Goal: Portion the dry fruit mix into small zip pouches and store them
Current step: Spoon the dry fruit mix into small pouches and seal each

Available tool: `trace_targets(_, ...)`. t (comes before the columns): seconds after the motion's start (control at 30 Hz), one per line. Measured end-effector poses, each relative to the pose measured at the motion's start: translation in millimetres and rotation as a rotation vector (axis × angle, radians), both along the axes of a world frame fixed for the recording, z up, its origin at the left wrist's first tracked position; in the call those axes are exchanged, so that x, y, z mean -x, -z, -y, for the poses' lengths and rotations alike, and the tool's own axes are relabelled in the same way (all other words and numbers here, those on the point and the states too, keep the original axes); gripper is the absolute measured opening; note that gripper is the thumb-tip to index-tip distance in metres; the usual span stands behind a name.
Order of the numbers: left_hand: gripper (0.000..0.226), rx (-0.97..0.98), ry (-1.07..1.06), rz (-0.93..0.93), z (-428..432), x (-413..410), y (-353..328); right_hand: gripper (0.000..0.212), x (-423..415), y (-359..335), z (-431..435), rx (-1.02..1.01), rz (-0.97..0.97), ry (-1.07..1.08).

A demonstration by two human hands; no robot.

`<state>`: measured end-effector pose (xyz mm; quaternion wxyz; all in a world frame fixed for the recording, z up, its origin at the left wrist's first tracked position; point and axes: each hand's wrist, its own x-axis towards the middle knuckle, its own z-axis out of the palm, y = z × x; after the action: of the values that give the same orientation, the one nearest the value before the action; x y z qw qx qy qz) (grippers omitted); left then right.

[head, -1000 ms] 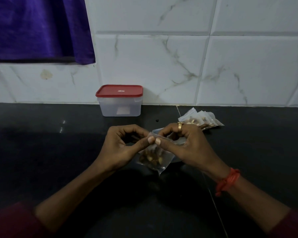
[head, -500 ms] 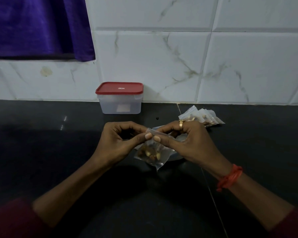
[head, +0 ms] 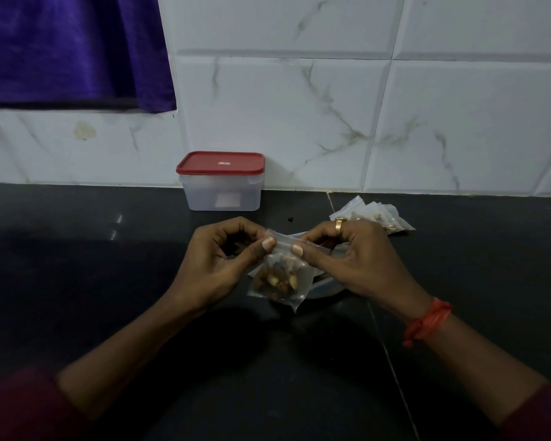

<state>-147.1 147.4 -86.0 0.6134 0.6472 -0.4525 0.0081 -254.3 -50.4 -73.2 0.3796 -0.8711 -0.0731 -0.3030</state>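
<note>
— Pouch (head: 280, 281) closing, is that the step in hand?

— So I judge. The left hand (head: 215, 265) and the right hand (head: 358, 261) each pinch the top strip between thumb and curled fingers, thumbs close together near its middle. The pouch hangs between them just above the dark surface (head: 77, 281), with the dry fruit mix (head: 275, 280) settled in its lower half.

— And next?

— Probably running the pinch outward along the zip until both corners are pressed closed, then laying it with the filled pouches (head: 384, 216) behind the right hand. Storing would come later. The red-lidded box (head: 221, 183) by the wall looks the likely place, and its lid is on.

— Can you tell whether the zip is closed already?

— No. The thumbs cover the strip and the film is clear, so I cannot see the track.

— What else is hard to read?

— A pale dish (head: 328, 286), if that is what it is, lies under the right hand, mostly hidden. The knuckles partly cover the heap of pouches, so I cannot count it. The box's frosted walls hide whatever it holds.
</note>
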Motion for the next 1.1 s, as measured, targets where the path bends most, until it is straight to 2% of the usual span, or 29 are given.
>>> trace_targets(0.37,0.013,0.101,0.012,-0.119,1.8,-2.3,-1.3,0.027,2.9,-4.6,1.8,-0.191,0.012,0.055)
trace_targets(0.5,0.012,0.11,0.023,-0.131,1.6,-1.9,-1.0,0.026,3.7,-7.1,1.6,-0.173,-0.008,0.073)
trace_targets(0.63,0.012,0.102,0.001,-0.135,0.2,-4.1,-0.9,0.024,3.6,-8.5,3.7,-0.189,-0.098,-0.009)
trace_targets(0.9,0.018,0.075,-0.013,-0.145,2.7,-0.5,0.2,0.025,2.4,-8.9,-0.9,-0.137,-0.101,0.005)
trace_targets(1.0,0.019,0.097,-0.003,-0.174,3.0,0.2,-0.8,0.033,4.4,-10.2,-2.1,-0.196,-0.139,0.004)
trace_targets(1.1,0.019,0.097,0.001,-0.184,2.8,0.2,-1.9,0.027,4.3,-10.4,-2.3,-0.249,-0.13,-0.006)
